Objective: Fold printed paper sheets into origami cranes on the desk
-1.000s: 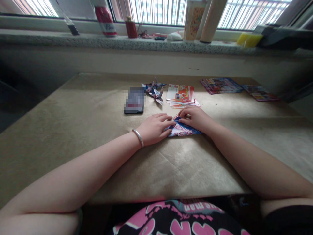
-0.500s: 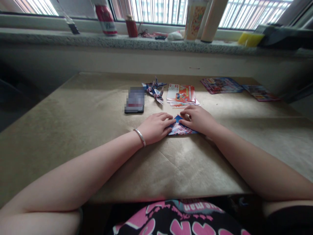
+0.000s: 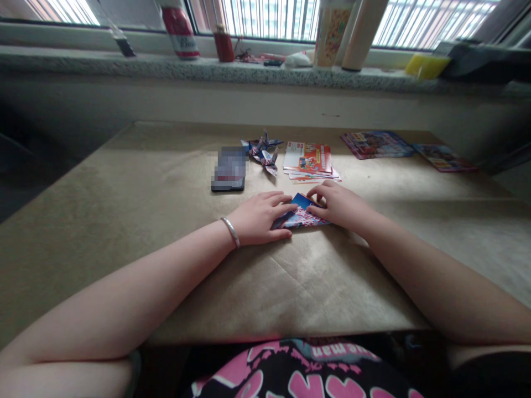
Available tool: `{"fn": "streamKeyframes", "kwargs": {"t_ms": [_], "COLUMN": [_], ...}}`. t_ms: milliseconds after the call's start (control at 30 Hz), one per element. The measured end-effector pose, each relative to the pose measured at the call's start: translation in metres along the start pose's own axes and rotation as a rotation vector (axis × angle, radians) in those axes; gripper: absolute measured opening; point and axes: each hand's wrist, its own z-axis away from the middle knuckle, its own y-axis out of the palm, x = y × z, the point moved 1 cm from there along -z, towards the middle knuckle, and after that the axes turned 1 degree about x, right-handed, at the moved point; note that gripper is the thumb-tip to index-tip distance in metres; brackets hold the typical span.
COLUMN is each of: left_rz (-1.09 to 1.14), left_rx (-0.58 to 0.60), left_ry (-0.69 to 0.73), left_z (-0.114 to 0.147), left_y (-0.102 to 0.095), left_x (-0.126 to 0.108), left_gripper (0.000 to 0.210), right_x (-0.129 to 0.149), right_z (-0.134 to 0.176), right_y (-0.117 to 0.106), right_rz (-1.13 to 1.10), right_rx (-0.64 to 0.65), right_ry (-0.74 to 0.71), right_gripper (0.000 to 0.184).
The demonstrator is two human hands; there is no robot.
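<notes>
A blue, red and white patterned sheet of origami paper (image 3: 307, 218), folded into a triangle-like shape, lies on the table between my hands. My left hand (image 3: 260, 219), with a silver bangle at the wrist, rests on the paper's left side, its fingers stretched out and its thumb apart near the lower edge. At the right side, my right hand (image 3: 341, 205) has its fingers bent and thumb pressed to the paper, pinching its right edge. Part of the paper is hidden under both hands. Folded paper cranes (image 3: 265, 152) sit beyond it.
A phone (image 3: 229, 170) lies left of the cranes. An orange-and-white stack of paper sheets (image 3: 307, 159) is just beyond my right hand. Colourful booklets (image 3: 377, 143) lie at the far right. Bottles, including a red one (image 3: 180, 30), stand on the windowsill (image 3: 257, 73).
My left hand has shifted slightly left, its thumb now spread from the fingers. The paper has moved a little left and its top corner has turned. My right hand has moved slightly.
</notes>
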Motion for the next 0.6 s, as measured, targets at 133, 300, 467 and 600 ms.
{"fn": "streamKeyframes", "kwargs": {"t_ms": [133, 300, 467, 600], "left_rz": [-0.033, -0.29, -0.258, 0.012], "left_rx": [-0.007, 0.013, -0.02, -0.081], "left_ry": [0.045, 0.045, -0.079, -0.186], "left_z": [0.003, 0.004, 0.006, 0.005], "left_y": [-0.005, -0.016, -0.016, -0.012], "left_x": [0.004, 0.001, 0.0, 0.004], "left_gripper": [0.056, 0.036, 0.039, 0.045], "right_x": [-0.001, 0.001, 0.004, 0.004], "right_z": [0.001, 0.002, 0.004, 0.004], "right_y": [-0.001, 0.001, 0.001, 0.001], "right_rz": [-0.022, -0.011, 0.004, -0.004], "right_rx": [0.015, -0.011, -0.022, -0.033], "right_ry": [0.002, 0.007, 0.033, 0.045], "right_gripper": [0.03, 0.031, 0.032, 0.031]}}
